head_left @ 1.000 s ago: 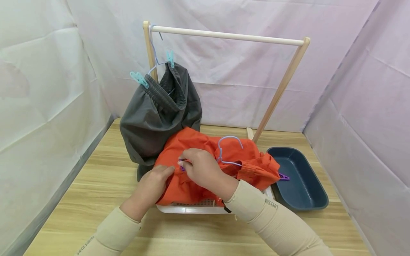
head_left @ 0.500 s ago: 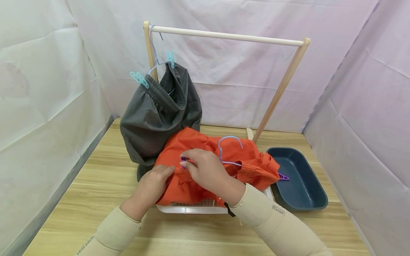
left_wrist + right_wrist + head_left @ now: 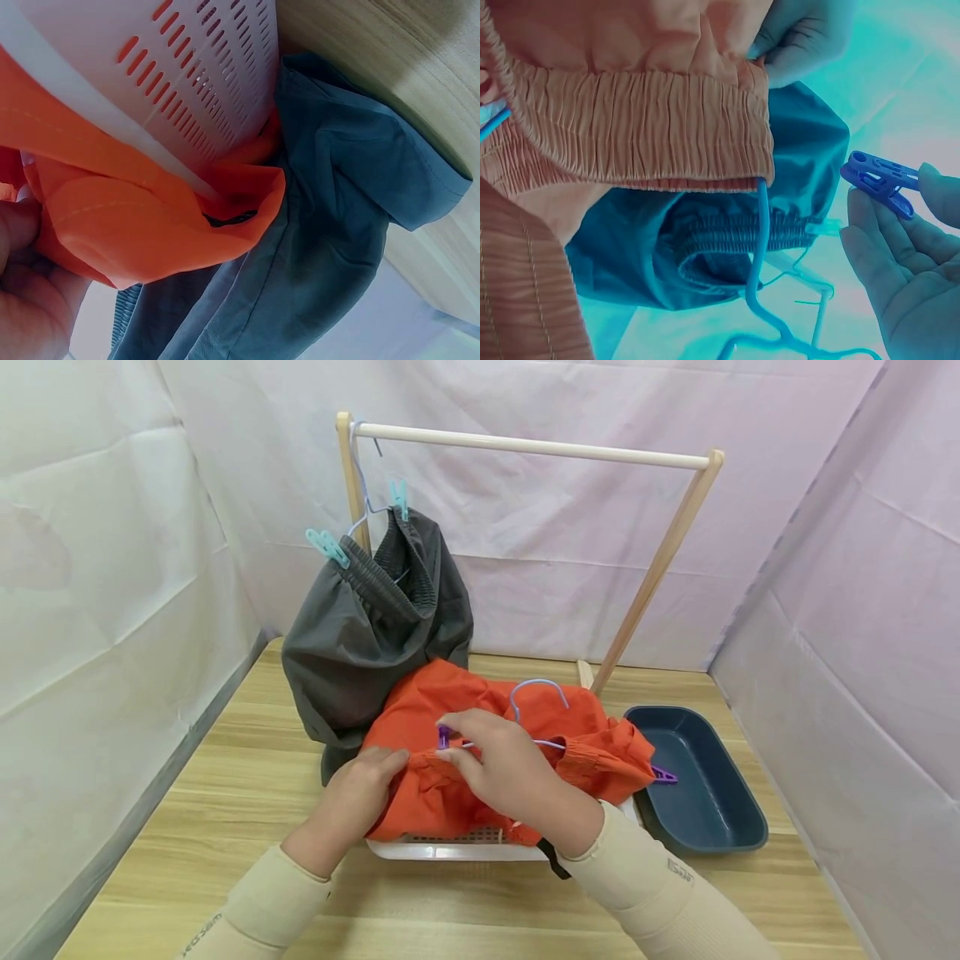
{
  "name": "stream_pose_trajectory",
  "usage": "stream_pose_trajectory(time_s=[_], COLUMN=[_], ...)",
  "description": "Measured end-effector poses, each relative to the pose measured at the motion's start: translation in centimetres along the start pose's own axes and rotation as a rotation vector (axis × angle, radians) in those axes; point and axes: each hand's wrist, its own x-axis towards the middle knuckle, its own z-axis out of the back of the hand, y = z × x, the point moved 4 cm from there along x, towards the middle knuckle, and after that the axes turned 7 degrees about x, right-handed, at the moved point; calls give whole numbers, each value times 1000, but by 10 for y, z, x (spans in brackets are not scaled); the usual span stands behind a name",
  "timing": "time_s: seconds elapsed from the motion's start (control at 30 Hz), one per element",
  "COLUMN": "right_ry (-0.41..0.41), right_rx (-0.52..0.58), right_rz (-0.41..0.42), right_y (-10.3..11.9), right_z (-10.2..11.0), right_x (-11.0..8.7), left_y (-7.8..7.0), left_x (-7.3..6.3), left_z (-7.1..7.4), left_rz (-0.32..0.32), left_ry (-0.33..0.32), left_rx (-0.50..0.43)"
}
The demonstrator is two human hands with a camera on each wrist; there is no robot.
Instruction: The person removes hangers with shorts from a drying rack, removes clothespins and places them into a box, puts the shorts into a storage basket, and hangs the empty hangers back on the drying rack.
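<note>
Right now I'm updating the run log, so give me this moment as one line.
left hand: holds orange garment; right hand: pinches purple clothespin, unclipped; hanger: partly inside orange waistband; gray garment: hangs from rack

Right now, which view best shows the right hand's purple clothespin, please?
The right wrist view: the purple clothespin looks large, mostly uncovered. The head view shows it small, partly hidden; the left wrist, not at all.

Near the back edge of the worktop [image 3: 225, 760] stands a rack [image 3: 525, 446]; one garment [image 3: 360, 635] hangs from its left end. Another garment [image 3: 442, 793] lies before it, over a basket [image 3: 450, 852]. By the right edge is a basin [image 3: 708, 777].
</note>
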Motion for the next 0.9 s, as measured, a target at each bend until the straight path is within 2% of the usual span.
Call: stream_pose_trajectory(time_s=[0.3,0.63,0.9], right_ry=[-1,-142,-232], right_rx=[33,45,56], right_rz=[44,199,281], right_y=[3,7,5], right_z=[17,44,57], right_x=[-14,-35,-51], left_y=[0,0,0], left_x=[-1,-1,-1], left_z=[0,1,0], left_rz=[16,15,10], left_ry=[10,-2,-13], left_rx=[-7,-5,4])
